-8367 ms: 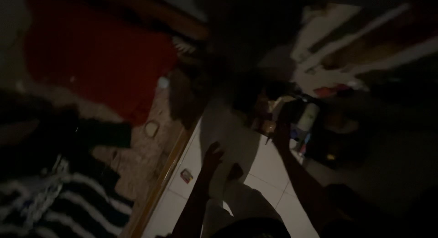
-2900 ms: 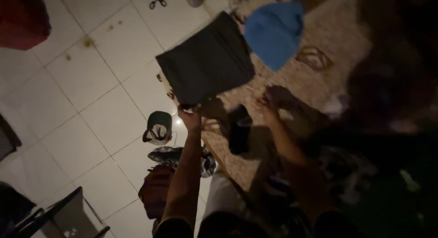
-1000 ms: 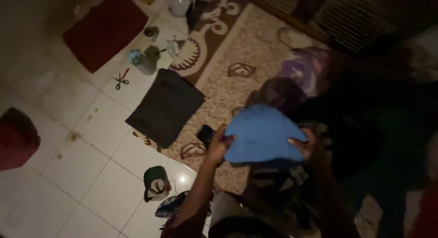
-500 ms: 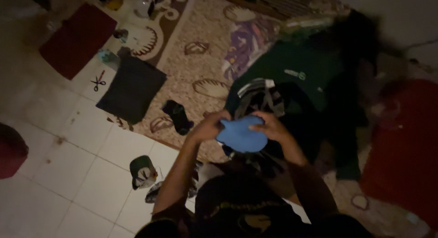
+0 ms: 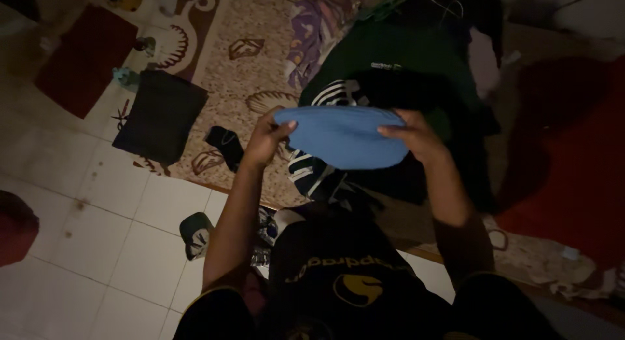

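1. A folded dark garment (image 5: 159, 115) already lies flat at the rug's edge.
2. The left hand (image 5: 263, 139) pinches the blue cloth (image 5: 342, 137) at one end.
3. The right hand (image 5: 416, 137) grips the other end; the cloth hangs, seemingly mid-fold, over unsorted dark clothes (image 5: 403, 73).
4. Patterned rug (image 5: 254, 79), white tiles (image 5: 117, 223), dim room.

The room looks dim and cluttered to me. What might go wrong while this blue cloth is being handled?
The blue cloth is held only at its edges by the left hand and right hand, so it may slip onto the dark clothes pile. Scissors lie open on the floor nearby.
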